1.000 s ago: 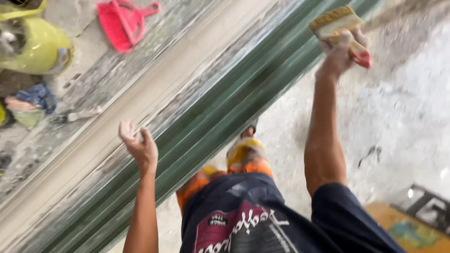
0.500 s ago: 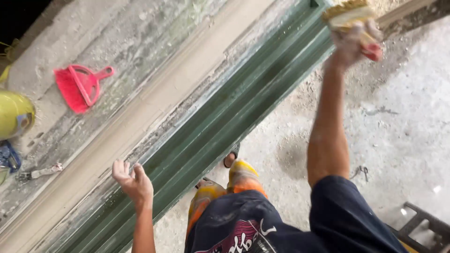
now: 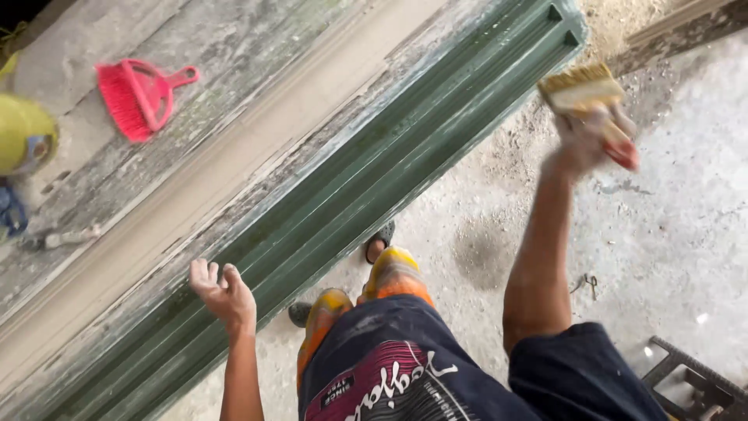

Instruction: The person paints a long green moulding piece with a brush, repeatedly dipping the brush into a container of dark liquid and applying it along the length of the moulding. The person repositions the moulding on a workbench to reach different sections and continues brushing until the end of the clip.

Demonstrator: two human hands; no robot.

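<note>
My right hand grips a wide paintbrush with pale bristles and a red handle, held out over the dusty concrete floor just right of the far end of a long green ribbed frame. The frame runs diagonally from lower left to upper right beside a pale, worn wall surface. My left hand hovers with fingers spread and nothing in it, over the near part of the green frame. My knees and feet in sandals show below.
A pink hand broom in its dustpan lies on the weathered surface at upper left. A yellow rounded container sits at the left edge. A dark metal frame lies at lower right on the concrete floor.
The view has shifted, so the broom and frame sit lower and further right. My right hand with the brush has come down and away from the frame's end. My left hand stays spread.
</note>
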